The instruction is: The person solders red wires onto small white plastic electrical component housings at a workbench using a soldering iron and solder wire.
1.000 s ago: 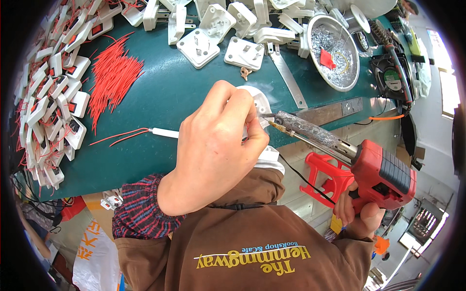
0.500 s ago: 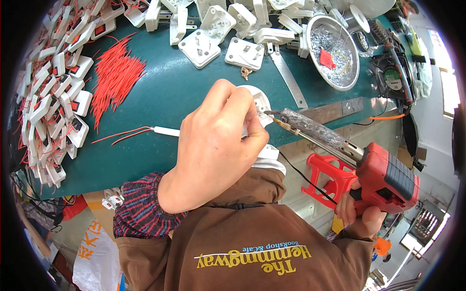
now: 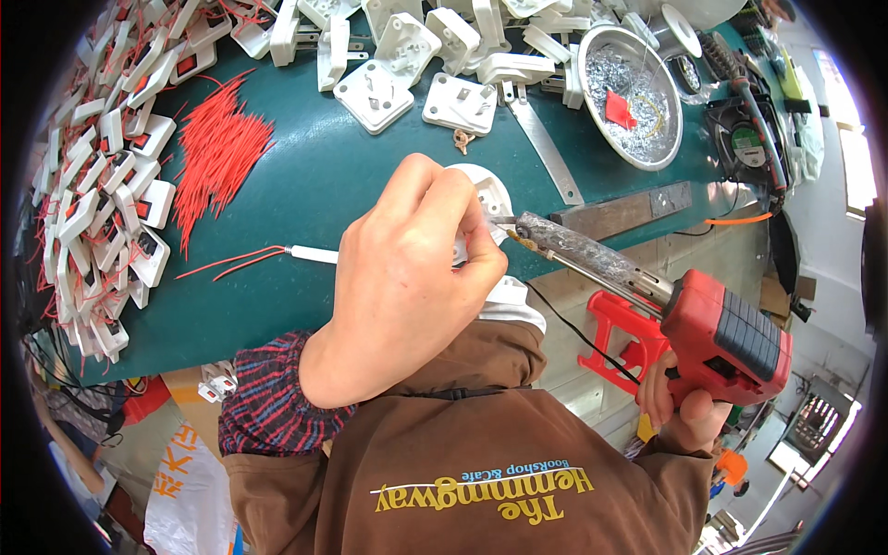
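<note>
My right hand (image 3: 684, 402) grips the red handle of a soldering gun (image 3: 726, 338). Its hot end points left, with the tip against or very close to a round white plastic housing (image 3: 490, 190). Over that housing is my left hand (image 3: 407, 277), thumb and forefinger pinched together beside the tip. What they pinch is hidden behind the fingers. A white cable (image 3: 314, 252) runs out from behind the left hand, ending in two bare-lying red wires (image 3: 242, 259) on the green table.
Red wire pieces (image 3: 219, 157) lie in a bundle beside a heap of white switch housings (image 3: 116, 203). White plug housings (image 3: 375, 95) stand along the far side. Right of them are a steel ruler (image 3: 548, 153), a metal bowl (image 3: 585, 102) of solder scraps and a flat bar (image 3: 629, 211). A red stool (image 3: 610, 338) stands below.
The soldering gun has shifted slightly left, its tip closer in by the left fingertips. My left hand keeps its pinch almost unmoved.
</note>
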Tool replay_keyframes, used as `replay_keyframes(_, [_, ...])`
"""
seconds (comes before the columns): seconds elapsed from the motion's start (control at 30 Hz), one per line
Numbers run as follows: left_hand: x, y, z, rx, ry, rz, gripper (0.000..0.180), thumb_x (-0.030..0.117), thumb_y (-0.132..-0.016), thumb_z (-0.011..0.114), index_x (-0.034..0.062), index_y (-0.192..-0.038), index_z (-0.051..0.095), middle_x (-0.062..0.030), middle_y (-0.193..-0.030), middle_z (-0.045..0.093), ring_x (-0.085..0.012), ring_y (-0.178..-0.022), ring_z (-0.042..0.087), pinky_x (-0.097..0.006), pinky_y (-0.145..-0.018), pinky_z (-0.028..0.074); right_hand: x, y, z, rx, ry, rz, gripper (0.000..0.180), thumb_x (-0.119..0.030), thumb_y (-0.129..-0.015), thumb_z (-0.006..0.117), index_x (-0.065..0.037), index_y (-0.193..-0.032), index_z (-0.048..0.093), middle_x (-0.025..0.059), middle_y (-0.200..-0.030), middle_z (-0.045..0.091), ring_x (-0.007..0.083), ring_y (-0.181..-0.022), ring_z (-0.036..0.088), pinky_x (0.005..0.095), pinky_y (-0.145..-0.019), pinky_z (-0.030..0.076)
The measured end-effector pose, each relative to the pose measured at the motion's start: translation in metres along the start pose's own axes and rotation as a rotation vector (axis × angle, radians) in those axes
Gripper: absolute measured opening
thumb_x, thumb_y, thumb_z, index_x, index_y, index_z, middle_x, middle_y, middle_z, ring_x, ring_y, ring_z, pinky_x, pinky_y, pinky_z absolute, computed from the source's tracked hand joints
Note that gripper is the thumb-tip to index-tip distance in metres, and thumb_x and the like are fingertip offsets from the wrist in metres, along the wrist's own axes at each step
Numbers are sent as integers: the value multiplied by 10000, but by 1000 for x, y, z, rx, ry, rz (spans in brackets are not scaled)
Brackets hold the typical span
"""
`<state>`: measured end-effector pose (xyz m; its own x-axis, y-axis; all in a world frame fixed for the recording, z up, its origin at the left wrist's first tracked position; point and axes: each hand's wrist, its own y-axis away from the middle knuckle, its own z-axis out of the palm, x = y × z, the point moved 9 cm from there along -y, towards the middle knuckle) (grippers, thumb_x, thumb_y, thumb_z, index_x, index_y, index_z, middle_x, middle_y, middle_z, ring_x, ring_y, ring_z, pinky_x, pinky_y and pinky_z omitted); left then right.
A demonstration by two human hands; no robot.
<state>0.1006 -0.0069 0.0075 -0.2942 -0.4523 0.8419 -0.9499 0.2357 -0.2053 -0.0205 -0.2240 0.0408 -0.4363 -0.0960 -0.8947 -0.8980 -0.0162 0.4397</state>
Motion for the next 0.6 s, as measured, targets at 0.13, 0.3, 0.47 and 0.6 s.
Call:
replay_keyframes(0.13, [0, 0, 0, -11, -12, -7, 149, -57, -658, 637, 16, -727, 528, -78, -805, 564, -171, -652, 576, -262, -476, 425, 15, 8, -7, -25, 0, -2, 684, -581, -743, 682, 36, -1005, 548, -32, -543, 494, 81, -461, 485, 242, -461, 400])
replay_keyframes(0.3, [-1, 1, 1, -15, -23, -10, 143, -58, -656, 640, 15, -724, 537, -76, -803, 557, -164, -650, 569, -254, -472, 428, 13, 10, -12, 64, 1, -64, 711, -556, -752, 692, 39, -1110, 540, -39, -567, 499, 63, -486, 481, 226, -491, 378])
replay_keyframes(0.47, [0, -1, 1, -13, -3, -13, 134, -55, -659, 640, 15, -720, 544, -72, -798, 558, -157, -656, 567, -254, -478, 434, 9, 15, -11, -53, -29, -158, 784, -575, -792, 630, 36, -1239, 425, -22, -492, 462, 118, -407, 475, 269, -437, 393])
replay_keyframes(0.6, [1, -1, 0, -31, -20, -16, 128, -50, -666, 642, 12, -723, 545, -72, -806, 567, -161, -682, 575, -259, -492, 447, 3, 11, -12, -177, 3, -325, 797, -573, -800, 625, 24, -1272, 390, -26, -501, 464, 115, -411, 469, 272, -436, 392])
